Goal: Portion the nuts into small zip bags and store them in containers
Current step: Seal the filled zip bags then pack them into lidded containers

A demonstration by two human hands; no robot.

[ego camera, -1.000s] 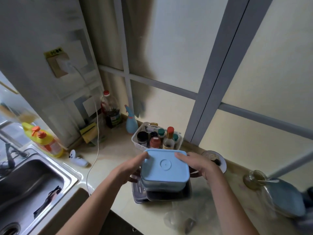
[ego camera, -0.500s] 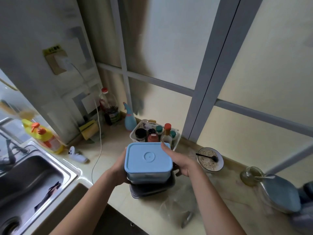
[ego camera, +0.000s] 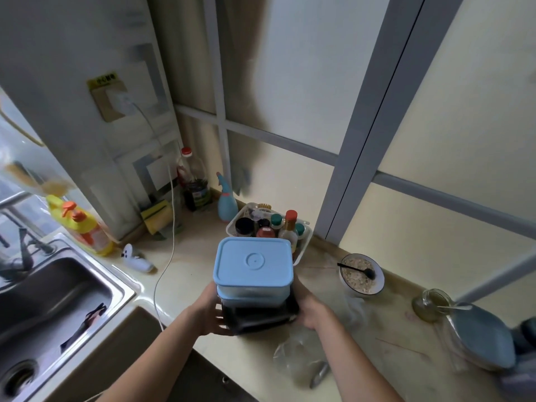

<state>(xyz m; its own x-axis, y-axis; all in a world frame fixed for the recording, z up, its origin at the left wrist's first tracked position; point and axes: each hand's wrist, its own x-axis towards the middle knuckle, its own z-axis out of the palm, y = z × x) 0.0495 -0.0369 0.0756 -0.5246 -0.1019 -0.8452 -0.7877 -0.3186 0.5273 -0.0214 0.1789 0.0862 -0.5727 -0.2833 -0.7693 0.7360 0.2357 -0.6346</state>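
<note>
Both hands (ego camera: 207, 313) (ego camera: 311, 310) grip stack: blue rect. plastic container (ego camera: 253, 265) w/ dark trays (ego camera: 259, 317)

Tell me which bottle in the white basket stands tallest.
The red-capped bottle at the basket's right side: its red cap rises above the green-capped bottles and the dark-lidded jar beside it.

Count on the counter, approx.
2 hands of mine: left hand (ego camera: 207, 313) & right hand (ego camera: 311, 310). 2 blue-lidded containers (ego camera: 253, 266) stacked, 1 dark container (ego camera: 258, 317) under. 1 basket (ego camera: 303, 245) w/ approx. 6 bottles. 1 bowl (ego camera: 362, 274), 1 spoon (ego camera: 358, 269), 1 sink (ego camera: 55, 303).
</note>
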